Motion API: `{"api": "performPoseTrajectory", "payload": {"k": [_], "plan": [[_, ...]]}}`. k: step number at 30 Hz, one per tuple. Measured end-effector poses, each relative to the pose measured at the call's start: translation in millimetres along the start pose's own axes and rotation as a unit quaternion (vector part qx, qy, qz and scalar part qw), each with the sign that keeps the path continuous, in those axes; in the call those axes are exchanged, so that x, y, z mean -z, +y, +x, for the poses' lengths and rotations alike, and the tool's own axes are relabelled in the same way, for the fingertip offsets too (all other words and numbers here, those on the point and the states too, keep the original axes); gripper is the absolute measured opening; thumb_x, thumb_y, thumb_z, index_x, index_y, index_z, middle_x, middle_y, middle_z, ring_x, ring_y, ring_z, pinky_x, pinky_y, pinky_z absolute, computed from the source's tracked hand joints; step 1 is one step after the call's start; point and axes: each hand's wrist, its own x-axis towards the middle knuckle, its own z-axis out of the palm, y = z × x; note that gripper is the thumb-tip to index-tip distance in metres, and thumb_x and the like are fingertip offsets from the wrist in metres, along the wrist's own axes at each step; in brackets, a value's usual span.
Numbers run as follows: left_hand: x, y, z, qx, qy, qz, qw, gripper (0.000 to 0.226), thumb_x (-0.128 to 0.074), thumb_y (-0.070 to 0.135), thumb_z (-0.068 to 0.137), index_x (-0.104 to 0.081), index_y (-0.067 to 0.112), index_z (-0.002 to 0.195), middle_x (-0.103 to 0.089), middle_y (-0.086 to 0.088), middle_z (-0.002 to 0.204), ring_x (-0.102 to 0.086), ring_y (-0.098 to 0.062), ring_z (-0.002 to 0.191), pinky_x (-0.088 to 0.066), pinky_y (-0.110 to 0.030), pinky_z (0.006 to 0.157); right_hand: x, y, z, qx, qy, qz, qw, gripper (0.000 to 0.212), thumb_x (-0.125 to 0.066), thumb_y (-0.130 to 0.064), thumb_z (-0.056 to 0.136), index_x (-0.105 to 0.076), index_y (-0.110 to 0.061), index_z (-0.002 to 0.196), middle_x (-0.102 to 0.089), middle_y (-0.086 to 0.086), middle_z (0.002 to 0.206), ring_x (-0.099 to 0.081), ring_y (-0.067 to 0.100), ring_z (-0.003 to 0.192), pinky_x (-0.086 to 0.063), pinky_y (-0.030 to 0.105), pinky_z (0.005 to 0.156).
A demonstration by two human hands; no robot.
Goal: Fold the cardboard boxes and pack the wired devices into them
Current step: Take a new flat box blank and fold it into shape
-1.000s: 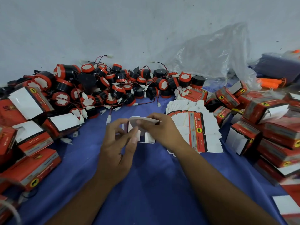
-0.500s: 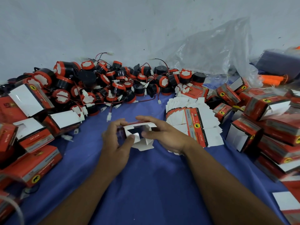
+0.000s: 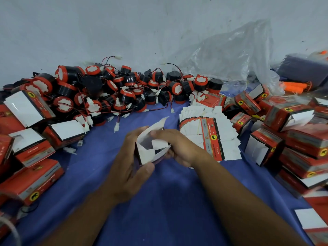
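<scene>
Half-folded box [image 3: 150, 150] sat mid-cloth, flaps open w/ white inside facing me. Left grip [image 3: 127, 167] clamped round its left side; right grip [image 3: 179, 148] pinched its right flap. Flat blanks [image 3: 209, 137] lay just right; wired devices [image 3: 124, 91] were piled along the blue cloth's [image 3: 168, 201] far edge.

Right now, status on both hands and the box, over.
Left hand and right hand grip half-folded box, flaps open. Device pile beyond, nothing blocking.

A part-folded box [image 3: 149, 151] is gripped between the fingers [image 3: 132, 138] of left hand [image 3: 127, 167] and right hand [image 3: 179, 148]. Beyond the fingers lies a heap of wired devices [image 3: 115, 93]; just right, a stack of flat blanks [image 3: 213, 139]; folded boxes [image 3: 35, 180] pile well left and right.
</scene>
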Motion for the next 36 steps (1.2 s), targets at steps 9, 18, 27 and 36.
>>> {"api": "performPoseTrajectory", "payload": {"k": [9,18,27,36], "plan": [[5.1,-3.6,3.7,0.077,0.252,0.034,0.964,0.036,-0.059,0.047,0.089,-0.043,0.047,0.12,-0.058,0.029,0.113,-0.061,0.004,0.1,-0.05,-0.011,0.074,-24.4,-27.8,-4.2,-0.003,0.018,-0.159,0.987,0.088,-0.033,-0.087,0.081,-0.067,-0.014,0.114,-0.069,0.007,0.088,-0.06,0.019,0.079,-0.046,0.033,0.071],[10.0,-7.6,4.3,-0.029,0.194,0.211,0.958,0.037,-0.066,0.03,0.084,-0.054,-0.005,0.09,-0.049,-0.019,0.131,-0.047,-0.017,0.126,-0.038,-0.018,0.101,-44.0,-18.5,-3.1,0.084,0.004,-0.056,0.995,0.018,-0.065,-0.032,0.097,-0.066,-0.024,0.113,-0.074,0.007,0.101,-0.071,0.025,0.096,-0.059,0.039,0.091],[0.2,5.6,9.3,-0.095,0.026,0.194,0.976,0.07,-0.066,0.063,0.08,-0.04,0.018,0.126,-0.032,0.011,0.151,-0.028,-0.012,0.134,-0.025,-0.015,0.108,-10.3,-35.6,-13.8,0.09,-0.068,-0.042,0.993,0.026,-0.058,-0.025,0.097,-0.065,-0.011,0.117,-0.069,0.007,0.107,-0.067,0.019,0.096,-0.056,0.03,0.082],[10.5,14.9,26.6,-0.082,0.134,0.228,0.961,0.075,-0.064,0.064,0.083,-0.058,-0.001,0.121,-0.053,-0.009,0.124,-0.049,-0.019,0.119,-0.041,-0.021,0.101,-37.5,-32.9,-21.6,-0.043,-0.004,0.181,0.983,0.086,-0.039,-0.077,0.085,-0.062,-0.008,0.129,-0.061,0.022,0.13,-0.055,0.036,0.121,-0.037,0.052,0.112]]}}
